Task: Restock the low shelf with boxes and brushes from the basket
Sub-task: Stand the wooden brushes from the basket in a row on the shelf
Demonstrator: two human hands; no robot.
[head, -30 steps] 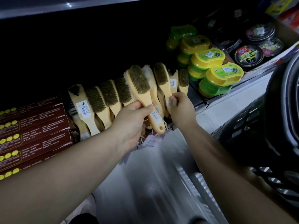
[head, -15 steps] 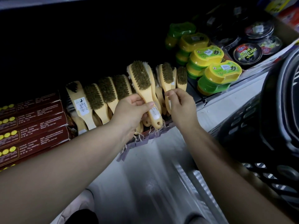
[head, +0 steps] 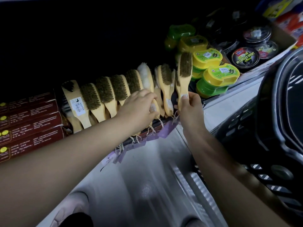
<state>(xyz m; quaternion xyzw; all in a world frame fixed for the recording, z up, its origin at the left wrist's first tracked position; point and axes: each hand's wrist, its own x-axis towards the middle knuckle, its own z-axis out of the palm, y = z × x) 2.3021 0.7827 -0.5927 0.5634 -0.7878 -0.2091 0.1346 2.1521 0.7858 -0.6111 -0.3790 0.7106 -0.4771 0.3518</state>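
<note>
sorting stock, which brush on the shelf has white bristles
The mid-row brush just above the left hand; the others, including the raised brush in the right hand, show dark brown bristles.

Dim light, low shelf (head: 98,46) deep in shadow; pale glossy floor (head: 147,185) catching blurred reflections

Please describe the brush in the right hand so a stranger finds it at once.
On the dark low shelf, pale wooden brushes with brown bristles lean in a row between red boxes and yellow-green tubs. The rightmost brush, in the right hand, alone stands upright, higher than the rest.
</note>
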